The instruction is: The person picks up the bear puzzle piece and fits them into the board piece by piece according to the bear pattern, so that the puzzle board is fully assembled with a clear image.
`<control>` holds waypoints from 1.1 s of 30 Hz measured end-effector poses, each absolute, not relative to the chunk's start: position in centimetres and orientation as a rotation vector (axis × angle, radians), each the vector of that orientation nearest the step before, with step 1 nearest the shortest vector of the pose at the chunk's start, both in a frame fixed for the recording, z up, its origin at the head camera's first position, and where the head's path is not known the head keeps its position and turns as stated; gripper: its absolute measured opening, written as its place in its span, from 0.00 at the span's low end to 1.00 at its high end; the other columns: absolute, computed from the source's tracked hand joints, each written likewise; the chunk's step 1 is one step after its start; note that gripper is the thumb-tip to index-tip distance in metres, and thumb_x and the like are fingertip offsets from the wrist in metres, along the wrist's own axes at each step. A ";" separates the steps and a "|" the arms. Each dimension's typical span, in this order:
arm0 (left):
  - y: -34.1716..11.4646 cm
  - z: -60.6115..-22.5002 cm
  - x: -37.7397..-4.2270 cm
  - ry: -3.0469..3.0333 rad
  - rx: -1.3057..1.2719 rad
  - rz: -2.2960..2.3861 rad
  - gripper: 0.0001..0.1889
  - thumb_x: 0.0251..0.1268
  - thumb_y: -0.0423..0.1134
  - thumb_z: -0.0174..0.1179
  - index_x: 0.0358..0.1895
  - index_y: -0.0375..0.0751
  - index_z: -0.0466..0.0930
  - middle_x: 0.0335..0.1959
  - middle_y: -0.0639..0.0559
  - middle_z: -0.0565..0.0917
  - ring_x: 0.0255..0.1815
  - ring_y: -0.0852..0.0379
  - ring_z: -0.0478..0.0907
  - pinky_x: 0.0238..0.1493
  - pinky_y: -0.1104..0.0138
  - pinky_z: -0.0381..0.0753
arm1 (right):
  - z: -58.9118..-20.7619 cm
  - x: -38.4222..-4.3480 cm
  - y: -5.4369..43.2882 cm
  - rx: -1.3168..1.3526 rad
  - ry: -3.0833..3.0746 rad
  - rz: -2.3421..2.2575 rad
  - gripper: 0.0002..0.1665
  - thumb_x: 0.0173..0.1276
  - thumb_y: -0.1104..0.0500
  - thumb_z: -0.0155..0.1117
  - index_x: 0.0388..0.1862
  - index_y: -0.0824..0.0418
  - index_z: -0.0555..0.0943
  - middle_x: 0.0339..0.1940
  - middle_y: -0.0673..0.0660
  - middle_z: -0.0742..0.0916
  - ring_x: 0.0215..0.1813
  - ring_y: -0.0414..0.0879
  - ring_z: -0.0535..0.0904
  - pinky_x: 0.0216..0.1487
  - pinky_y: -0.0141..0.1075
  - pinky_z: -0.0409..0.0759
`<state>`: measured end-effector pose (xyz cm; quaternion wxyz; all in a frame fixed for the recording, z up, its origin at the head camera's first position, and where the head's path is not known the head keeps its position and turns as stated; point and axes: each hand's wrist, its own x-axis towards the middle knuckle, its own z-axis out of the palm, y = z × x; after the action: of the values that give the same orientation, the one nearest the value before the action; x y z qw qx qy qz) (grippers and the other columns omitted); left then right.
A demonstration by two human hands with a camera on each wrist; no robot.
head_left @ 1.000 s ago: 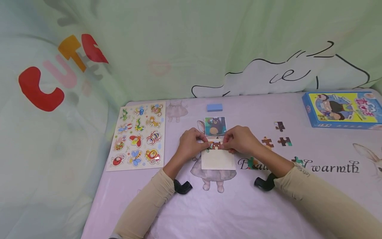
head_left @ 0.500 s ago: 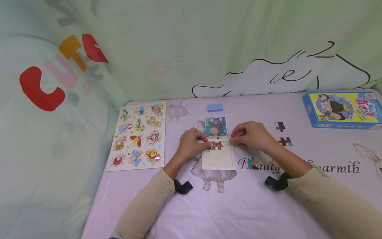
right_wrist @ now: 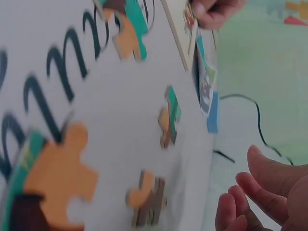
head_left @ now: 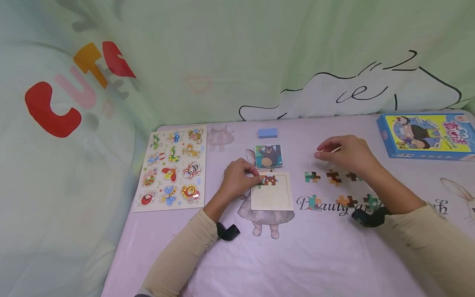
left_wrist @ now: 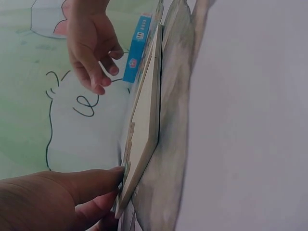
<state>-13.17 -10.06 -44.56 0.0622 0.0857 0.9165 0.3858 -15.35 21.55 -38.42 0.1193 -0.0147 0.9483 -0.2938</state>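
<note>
My left hand [head_left: 240, 179] holds the upper left corner of a small wooden puzzle tray [head_left: 272, 201], its thumb on the fitted pieces. Along the tray's top edge lie jigsaw pieces showing a brown bear's head [head_left: 271, 180]. In the left wrist view, the left thumb [left_wrist: 96, 183] lies against the tray's edge with the other fingers curled beside it. My right hand [head_left: 349, 154] hovers above the table, right of the tray, fingers loosely bent and apart. Nothing shows between them in the right wrist view. Below it lie loose jigsaw pieces [head_left: 334, 177], some partly hidden by the arm.
A bear picture card [head_left: 269, 156] lies just beyond the tray, with a blue block [head_left: 267, 133] behind it. At the left is a wooden insect puzzle board [head_left: 168, 169]. A blue and yellow box [head_left: 426, 136] stands at the back right.
My right hand has left the puzzle tray and moved right, over the loose pieces, uncovering the tray's right side and several pieces. The left hand has stayed at the tray's corner.
</note>
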 end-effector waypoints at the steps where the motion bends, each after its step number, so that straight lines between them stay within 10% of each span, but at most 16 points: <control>1: -10.1 -44.6 -13.2 2.770 0.257 1.167 0.07 0.56 0.44 0.75 0.27 0.46 0.89 0.36 0.53 0.82 0.42 0.54 0.77 0.47 0.62 0.72 | -38.4 -15.5 22.0 -0.026 2.775 -0.851 0.30 0.68 0.38 0.68 0.57 0.59 0.84 0.53 0.67 0.85 0.54 0.63 0.76 0.37 0.42 0.78; 33: -10.0 -44.5 -13.2 2.762 0.239 1.174 0.08 0.56 0.45 0.75 0.27 0.47 0.89 0.37 0.54 0.82 0.42 0.54 0.77 0.48 0.61 0.72 | -41.4 -16.4 29.3 0.150 2.832 -0.782 0.36 0.67 0.38 0.70 0.55 0.68 0.82 0.48 0.71 0.83 0.49 0.62 0.73 0.34 0.40 0.71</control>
<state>-13.16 -10.03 -44.55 0.0654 0.0792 0.9155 0.3889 -16.42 29.25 -41.39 0.0995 0.0507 0.9579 -0.2645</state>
